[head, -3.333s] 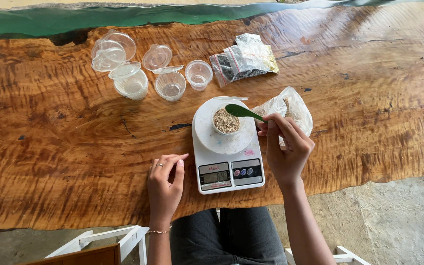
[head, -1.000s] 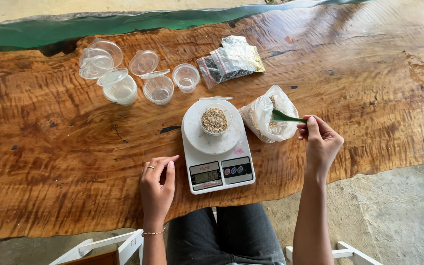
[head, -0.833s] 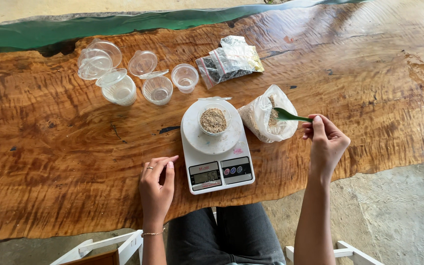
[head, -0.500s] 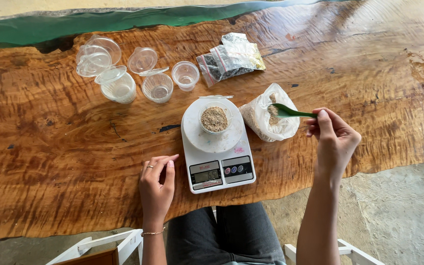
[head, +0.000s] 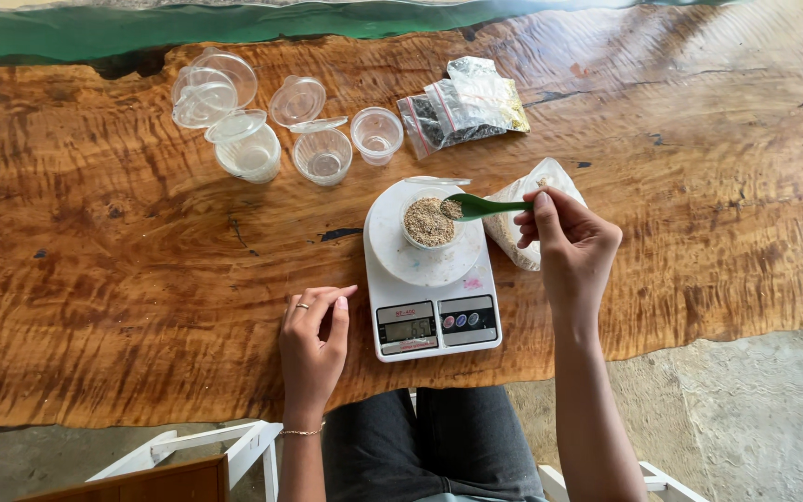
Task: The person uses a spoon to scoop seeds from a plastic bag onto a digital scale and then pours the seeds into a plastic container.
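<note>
Moved since the last view: my right hand [head: 569,246] has come left from the open bag, and the green spoon [head: 480,206] it carries now sits with its bowl over the small cup on the scale, where before the bowl lay in the bag's mouth. My left hand has not shifted.

Wooden slab table [head: 104,251]: under both my hands, wavy orange grain, with a green strip along the far edge.

Digital kitchen scale [head: 429,302]: white, just left of my right hand and just right of my left; round platform at its far end, display and buttons at the near end.

Clear bag of pale grain [head: 524,200]: open, lying partly beneath and beyond my right hand, touching the scale's right side.

Zip bags [head: 462,102]: a small heap, well beyond my right hand.

Clear cups and lids [head: 253,116]: a cluster far beyond my left hand.

Right hand: fingers pinched together on the spoon handle, the grip clamped on it.

Left hand [head: 313,339]: flat on the table, palm down, fingers together, holding nothing, ring on one finger.

Small clear cup [head: 427,221]: on the scale platform, holding brownish grain, directly below the spoon's bowl.

Green spoon: handle in my fingers, bowl pointing left with some grain in it.
</note>
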